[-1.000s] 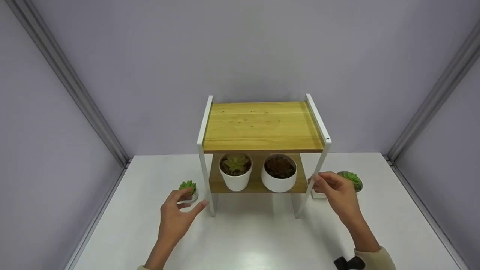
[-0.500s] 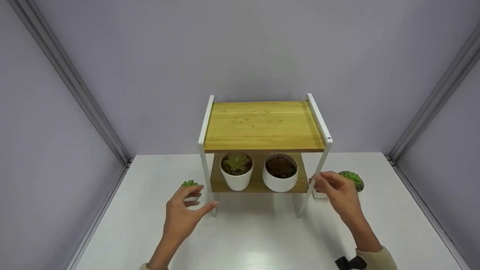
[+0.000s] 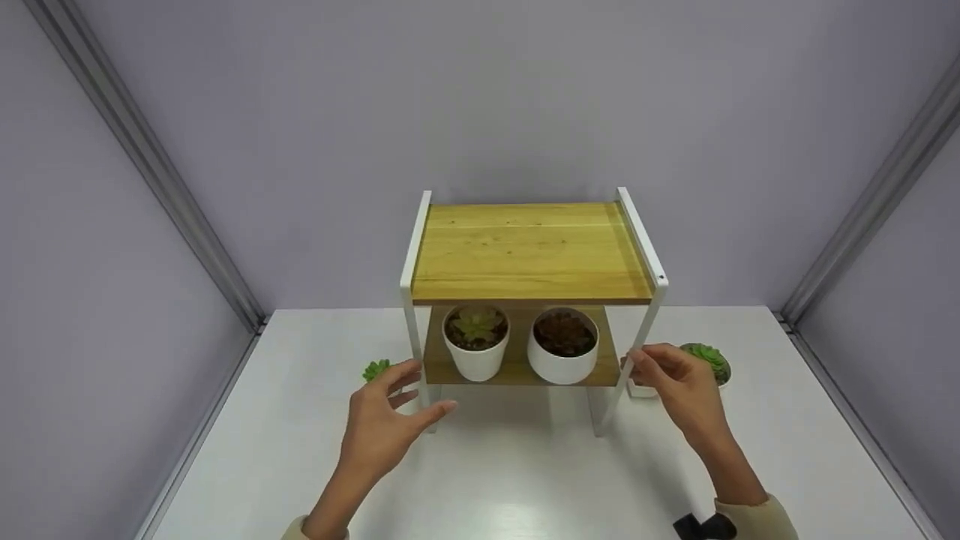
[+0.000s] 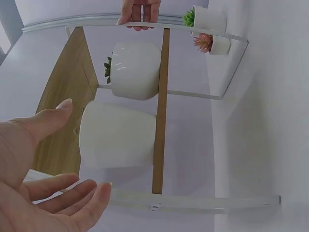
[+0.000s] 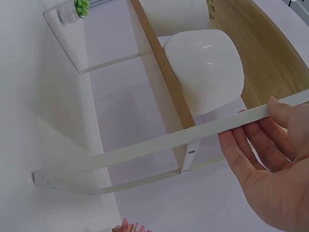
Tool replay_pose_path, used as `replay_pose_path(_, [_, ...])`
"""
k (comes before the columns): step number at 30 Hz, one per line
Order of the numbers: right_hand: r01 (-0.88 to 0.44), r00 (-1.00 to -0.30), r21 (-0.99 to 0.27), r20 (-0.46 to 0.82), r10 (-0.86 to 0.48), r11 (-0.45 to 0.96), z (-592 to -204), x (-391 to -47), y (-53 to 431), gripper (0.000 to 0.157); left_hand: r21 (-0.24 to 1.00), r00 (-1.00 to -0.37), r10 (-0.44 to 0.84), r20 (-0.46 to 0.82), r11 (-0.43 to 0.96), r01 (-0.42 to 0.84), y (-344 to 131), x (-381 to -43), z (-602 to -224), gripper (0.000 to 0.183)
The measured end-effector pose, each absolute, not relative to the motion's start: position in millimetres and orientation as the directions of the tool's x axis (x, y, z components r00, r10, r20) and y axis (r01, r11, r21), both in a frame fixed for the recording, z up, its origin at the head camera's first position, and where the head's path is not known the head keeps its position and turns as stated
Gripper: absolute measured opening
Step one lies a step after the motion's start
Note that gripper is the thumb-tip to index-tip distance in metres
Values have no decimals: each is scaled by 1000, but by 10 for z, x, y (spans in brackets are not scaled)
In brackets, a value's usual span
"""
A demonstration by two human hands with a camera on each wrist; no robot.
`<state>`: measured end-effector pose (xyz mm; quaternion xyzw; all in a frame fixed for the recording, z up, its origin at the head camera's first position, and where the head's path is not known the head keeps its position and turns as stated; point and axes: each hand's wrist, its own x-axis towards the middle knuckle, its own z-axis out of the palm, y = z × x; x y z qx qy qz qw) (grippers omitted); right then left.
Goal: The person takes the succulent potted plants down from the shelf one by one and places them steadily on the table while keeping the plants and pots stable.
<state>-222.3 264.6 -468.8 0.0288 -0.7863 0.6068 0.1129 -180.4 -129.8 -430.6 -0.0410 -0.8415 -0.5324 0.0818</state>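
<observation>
A two-tier shelf (image 3: 529, 259) with wooden boards and a white frame stands on the white table. My right hand (image 3: 684, 390) pinches its right front leg (image 5: 145, 146) between thumb and fingers. At the left front leg, my left hand (image 3: 382, 427) hovers with thumb and fingers spread and nothing between them. On the lower board (image 4: 161, 121) sit two white pots: a tapered one (image 3: 477, 361) with a green succulent on the left, and a rounder one (image 3: 562, 366) with a dark reddish succulent on the right.
Left of the shelf, a small green succulent (image 3: 375, 370) is partly hidden by my left hand. Beyond the right leg stand a potted green succulent (image 3: 707, 358) and a pink succulent (image 4: 203, 42) in white pots. Grey walls (image 3: 525, 97) enclose the table.
My left hand has moved right, from beside the small green succulent to the shelf's left front leg. The right hand keeps its pinch on the right leg.
</observation>
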Motion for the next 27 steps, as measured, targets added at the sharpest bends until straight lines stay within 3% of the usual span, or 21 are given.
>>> replay_pose_path(12, [-176,-974,-952,206,99,250,-4693,-2213,2648,36,877,-974,-32,224,442,187,-1102,-1833,-4147,78])
replay_pose_path(27, [-192,-970,-950,221,97,246,-4703,-2230,2647,29,863,-979,-18,201,476,169,-859,-1914,-3989,92])
